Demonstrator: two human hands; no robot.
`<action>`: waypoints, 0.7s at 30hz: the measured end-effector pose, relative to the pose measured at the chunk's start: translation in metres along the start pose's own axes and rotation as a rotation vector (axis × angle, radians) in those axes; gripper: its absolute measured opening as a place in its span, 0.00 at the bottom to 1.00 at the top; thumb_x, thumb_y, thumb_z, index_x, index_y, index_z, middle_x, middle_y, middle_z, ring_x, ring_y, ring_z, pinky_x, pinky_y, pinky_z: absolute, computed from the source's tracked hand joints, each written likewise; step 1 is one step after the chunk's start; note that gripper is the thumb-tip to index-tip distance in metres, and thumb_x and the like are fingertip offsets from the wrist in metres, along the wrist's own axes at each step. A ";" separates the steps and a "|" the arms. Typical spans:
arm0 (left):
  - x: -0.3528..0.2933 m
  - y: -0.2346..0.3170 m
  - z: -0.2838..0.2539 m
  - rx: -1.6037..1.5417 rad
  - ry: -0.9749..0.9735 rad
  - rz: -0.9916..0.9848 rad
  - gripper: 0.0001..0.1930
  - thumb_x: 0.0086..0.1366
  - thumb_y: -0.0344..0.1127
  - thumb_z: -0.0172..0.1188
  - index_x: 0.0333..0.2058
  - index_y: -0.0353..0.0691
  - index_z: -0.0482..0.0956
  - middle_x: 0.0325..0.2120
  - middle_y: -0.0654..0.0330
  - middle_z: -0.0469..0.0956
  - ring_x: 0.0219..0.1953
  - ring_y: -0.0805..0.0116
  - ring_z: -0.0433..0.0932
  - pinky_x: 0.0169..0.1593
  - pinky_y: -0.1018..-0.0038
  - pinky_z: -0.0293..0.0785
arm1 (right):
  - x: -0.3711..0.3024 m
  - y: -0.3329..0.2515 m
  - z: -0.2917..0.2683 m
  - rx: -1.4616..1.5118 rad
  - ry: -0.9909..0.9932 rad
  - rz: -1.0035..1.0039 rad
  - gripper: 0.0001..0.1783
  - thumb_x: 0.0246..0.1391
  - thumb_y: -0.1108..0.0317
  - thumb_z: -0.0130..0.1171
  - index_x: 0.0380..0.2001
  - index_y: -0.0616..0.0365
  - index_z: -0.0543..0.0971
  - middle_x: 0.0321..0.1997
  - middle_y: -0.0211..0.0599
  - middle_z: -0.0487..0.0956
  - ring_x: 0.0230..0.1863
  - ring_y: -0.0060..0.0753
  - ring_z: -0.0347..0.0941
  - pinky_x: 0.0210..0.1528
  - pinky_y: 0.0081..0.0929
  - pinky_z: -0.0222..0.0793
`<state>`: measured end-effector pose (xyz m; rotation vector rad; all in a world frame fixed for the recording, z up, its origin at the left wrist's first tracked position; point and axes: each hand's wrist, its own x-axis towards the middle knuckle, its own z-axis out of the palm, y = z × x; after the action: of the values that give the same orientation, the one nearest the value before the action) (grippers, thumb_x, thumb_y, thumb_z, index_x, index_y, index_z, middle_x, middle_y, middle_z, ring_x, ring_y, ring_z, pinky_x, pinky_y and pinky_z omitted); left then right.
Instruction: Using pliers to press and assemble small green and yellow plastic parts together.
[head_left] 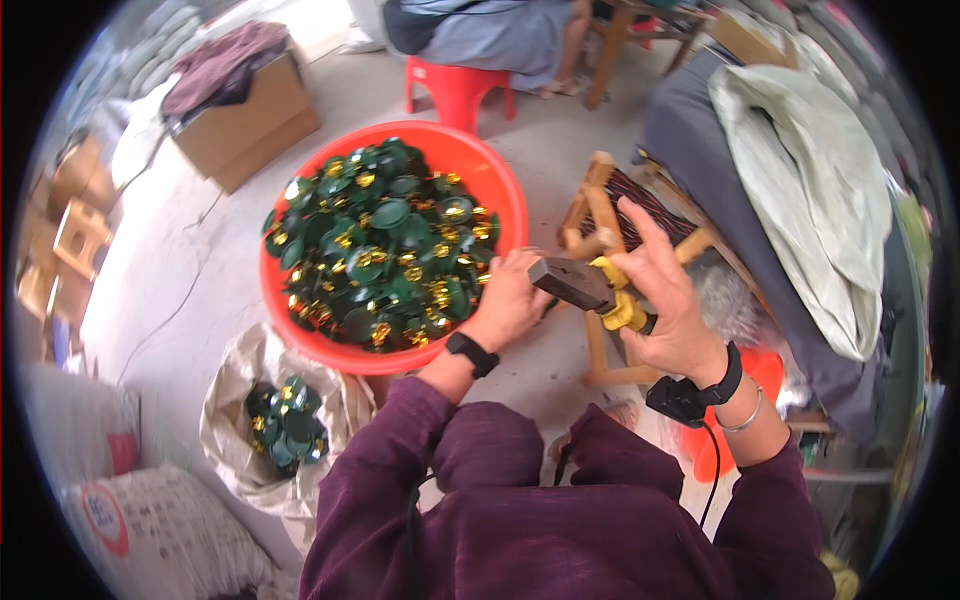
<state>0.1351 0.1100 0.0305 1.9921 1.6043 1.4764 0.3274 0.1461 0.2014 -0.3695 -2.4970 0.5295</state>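
Loosely, the right grip (pixel 668 300) holds yellow-handled dark metal pliers (pixel 588 288) beyond the right edge of the round red plastic tub (pixel 507 185).
Spread fingers could let them slip; whether the left grip (pixel 510 302) near that edge holds anything, I cannot tell.

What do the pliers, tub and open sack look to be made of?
Pliers: dark, dull head, likely steel; yellow handles, probably plastic or rubber.
Tub: smooth, evenly red with a rounded rim, so most likely plastic.
Sack: pale, matte, creased; perhaps woven plastic or cloth.
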 end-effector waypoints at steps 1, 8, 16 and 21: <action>0.003 0.011 0.000 0.035 0.031 0.000 0.12 0.51 0.31 0.64 0.36 0.42 0.78 0.42 0.58 0.77 0.48 0.57 0.72 0.48 0.60 0.64 | 0.004 -0.001 0.009 0.081 -0.030 -0.001 0.31 0.33 0.83 0.58 0.48 0.64 0.70 0.51 0.50 0.67 0.51 0.51 0.68 0.50 0.33 0.69; -0.051 -0.004 -0.073 0.022 0.166 -0.246 0.11 0.51 0.30 0.64 0.34 0.38 0.74 0.38 0.52 0.78 0.43 0.49 0.75 0.47 0.60 0.71 | 0.010 -0.006 0.053 0.510 0.137 0.198 0.29 0.41 0.83 0.57 0.52 0.62 0.70 0.53 0.41 0.68 0.50 0.34 0.70 0.54 0.28 0.66; -0.229 -0.046 -0.238 0.565 -0.012 -0.826 0.22 0.54 0.43 0.65 0.45 0.37 0.78 0.37 0.46 0.80 0.41 0.51 0.79 0.46 0.62 0.74 | -0.013 0.019 0.025 0.504 0.213 0.275 0.29 0.48 0.83 0.53 0.56 0.62 0.67 0.46 0.32 0.73 0.40 0.20 0.70 0.44 0.20 0.69; -0.176 -0.107 -0.262 0.354 0.316 -0.905 0.33 0.53 0.42 0.67 0.57 0.38 0.70 0.47 0.43 0.77 0.51 0.50 0.76 0.53 0.63 0.71 | -0.018 0.018 0.022 0.473 0.193 0.315 0.29 0.48 0.82 0.54 0.57 0.62 0.67 0.45 0.31 0.73 0.40 0.19 0.69 0.43 0.19 0.68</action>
<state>-0.1202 -0.0992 -0.0130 0.8629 2.5430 1.1913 0.3320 0.1489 0.1679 -0.5940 -2.0543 1.1239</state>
